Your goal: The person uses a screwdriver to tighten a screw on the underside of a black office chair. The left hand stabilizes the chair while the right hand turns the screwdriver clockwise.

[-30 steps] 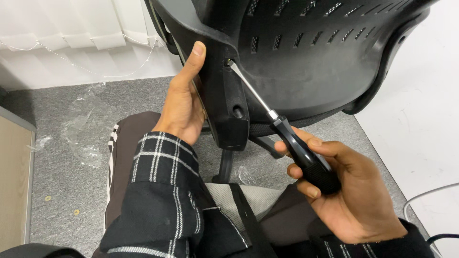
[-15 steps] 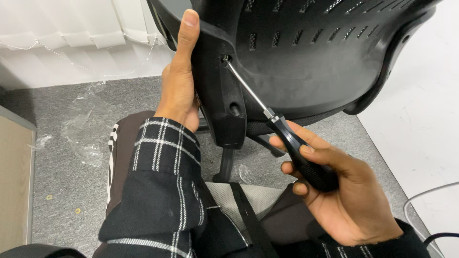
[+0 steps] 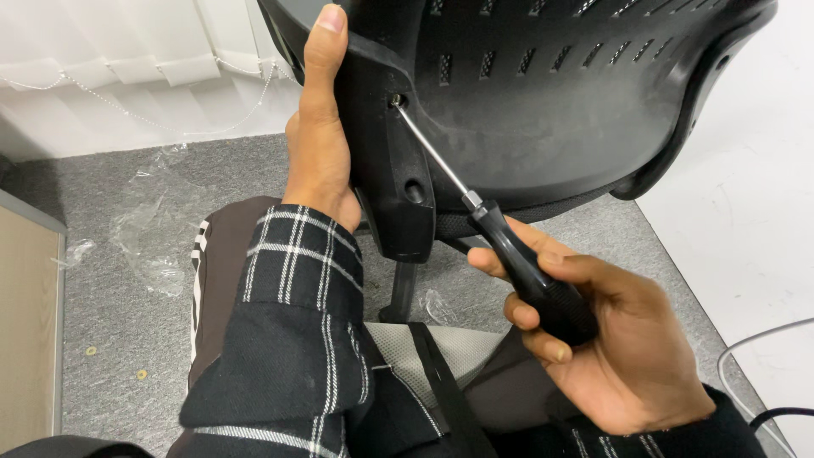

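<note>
Black chair back [image 3: 551,93], black-handled screwdriver [image 3: 526,271], black-and-white checked sleeve [image 3: 292,314], grey carpet [image 3: 127,212], perhaps speckled.

Black chair back [image 3: 577,93] fills far centre and right, blocks reach beyond. Upright bracket [image 3: 398,170] at its left edge, flanked by left hand [image 3: 318,144] on left, screwdriver [image 3: 500,246] slanting in from right; gap between narrow. Right hand [image 3: 610,339] and person's legs occupy near centre. Open carpet [image 3: 102,220] left, only plastic scraps [image 3: 144,237] there. Wooden panel [image 3: 25,331] closes far-left edge. White floor free on right; cables [image 3: 755,356] near right corner.
</note>
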